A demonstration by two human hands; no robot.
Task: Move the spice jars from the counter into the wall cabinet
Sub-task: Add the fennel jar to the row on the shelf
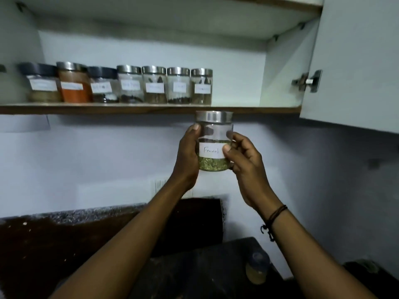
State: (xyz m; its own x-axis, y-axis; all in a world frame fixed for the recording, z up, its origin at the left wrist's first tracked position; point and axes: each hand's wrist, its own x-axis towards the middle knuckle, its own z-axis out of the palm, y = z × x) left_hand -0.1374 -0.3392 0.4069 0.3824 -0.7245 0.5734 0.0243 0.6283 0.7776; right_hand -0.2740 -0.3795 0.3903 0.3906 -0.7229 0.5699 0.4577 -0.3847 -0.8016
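The fennel jar (214, 140), gripped upright between the left hand (187, 150) and right hand (241, 156) at frame centre just below the shelf (248, 109), is judged mid-transfer, needing lifting into the gap right of the jar row (121, 85).

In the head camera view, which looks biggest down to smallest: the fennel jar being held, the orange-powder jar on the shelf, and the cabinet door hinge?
1. Fennel jar, held in both hands. It is nearest the camera, which enlarges it.
2. Orange-powder jar on the cabinet shelf. It sits farther back, so its true size may match the fennel jar's.
3. Cabinet door hinge, clearly the smallest.
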